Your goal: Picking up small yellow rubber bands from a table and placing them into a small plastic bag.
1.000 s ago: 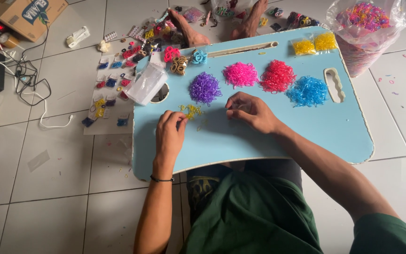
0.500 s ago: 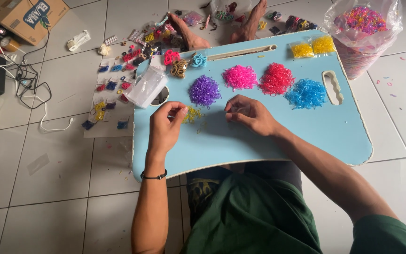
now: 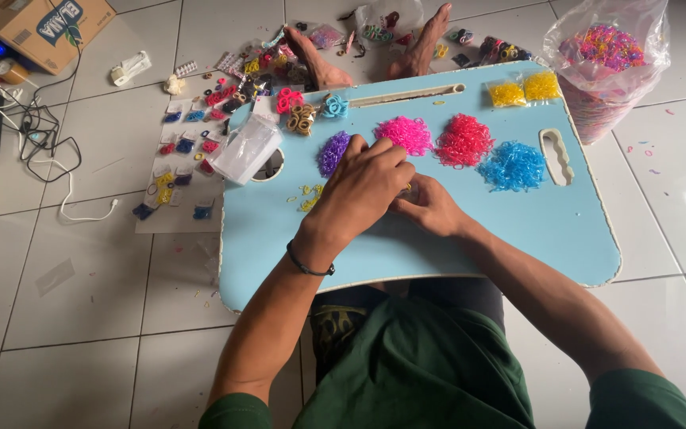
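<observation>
A light blue lap table (image 3: 533, 222) lies across my legs. On it sit piles of tiny rubber bands: purple (image 3: 331, 151), pink (image 3: 405, 133), red (image 3: 464, 143) and blue (image 3: 511, 165). A few loose yellow bands (image 3: 309, 199) lie at the left. My left hand (image 3: 363, 191) reaches across the purple pile with fingers pinched, and a bit of yellow shows at its fingertips. It meets my right hand (image 3: 434, 208), which is curled around a small clear bag that is mostly hidden.
A stack of clear bags (image 3: 248, 147) lies by the table's round hole. Two filled yellow bags (image 3: 524, 89) sit at the far right corner. A big bag of mixed bands (image 3: 605, 56), another person's feet (image 3: 319, 59), small packets (image 3: 180, 159), cables (image 3: 41, 135) and a cardboard box (image 3: 41, 28) are on the floor.
My left hand lifted from the yellow bands and moved right to meet my right hand, now covering part of the purple pile. Fewer yellow bands remain on the table.
</observation>
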